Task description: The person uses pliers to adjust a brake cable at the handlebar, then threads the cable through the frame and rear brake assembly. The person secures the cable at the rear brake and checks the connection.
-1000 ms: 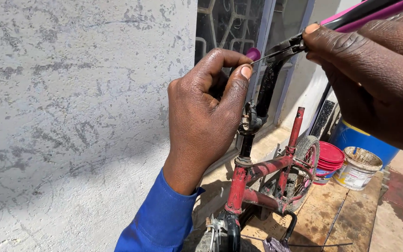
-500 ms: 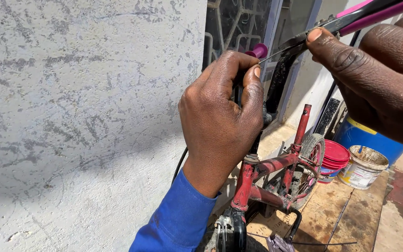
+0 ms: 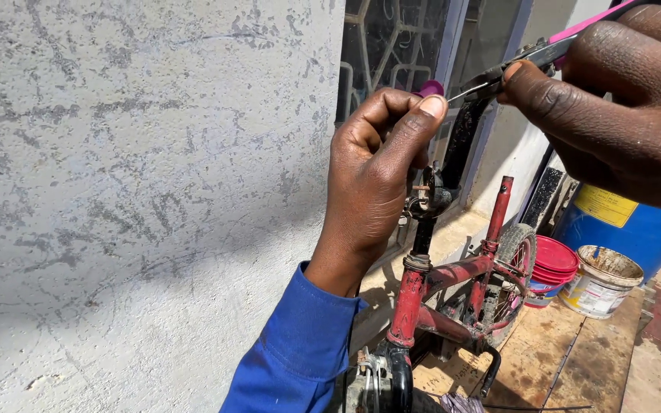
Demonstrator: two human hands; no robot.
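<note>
Up near the handlebar end of a small red bicycle (image 3: 453,279), a thin wire (image 3: 464,92) is pinched between the thumb and forefinger of the left hand (image 3: 380,176), which is wrapped in a blue sleeve (image 3: 300,348). A purple grip end (image 3: 430,87) is seen just behind the fingertips. Pink-handled pliers (image 3: 533,53) are held in the right hand (image 3: 621,99), the fingers closed firmly around the handles, and the plier tips are pressed together on the wire just beside the left thumb. A rough grey plastered wall (image 3: 131,191) is seen on the left. Beyond the bicycle's rear wheel, a red bucket (image 3: 552,264), a white paint tub (image 3: 602,279) and a blue drum (image 3: 629,226) are set close together on the ground.
</note>
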